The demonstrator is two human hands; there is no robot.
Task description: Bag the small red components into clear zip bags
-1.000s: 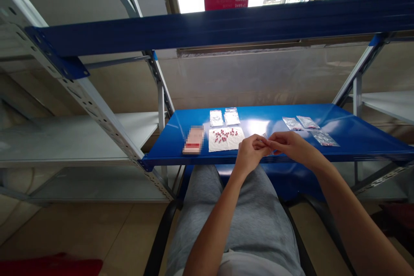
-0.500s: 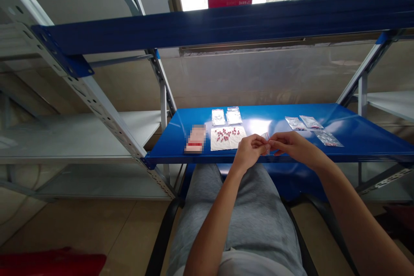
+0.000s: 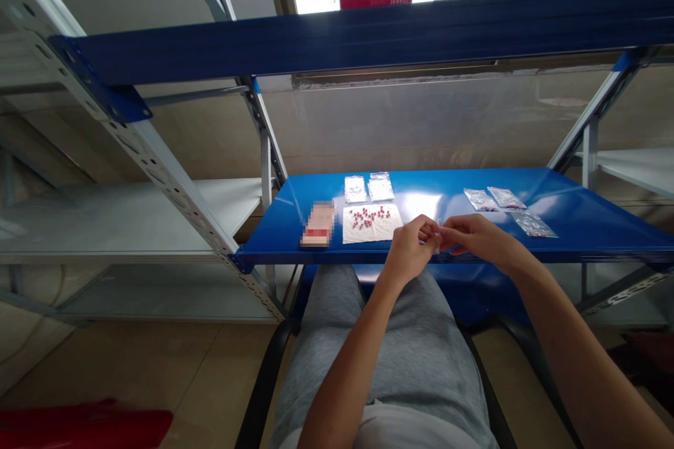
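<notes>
My left hand and my right hand meet above the front edge of a blue steel shelf. Their fingertips pinch a small clear plastic bag, mostly hidden by my fingers. Left of my hands lies a white sheet with several small red beads on it. A blurred pinkish packet sits beyond it. Two clear bags lie at the back. To the right are three more clear bags.
A blue crossbeam runs overhead, and grey perforated rack uprights stand on the left. My grey-clad legs lie below the shelf, between black chair arms. A red object lies on the tiled floor.
My hands have drawn slightly closer, and less of the small bag shows between my fingers. The view has shifted only a little.
</notes>
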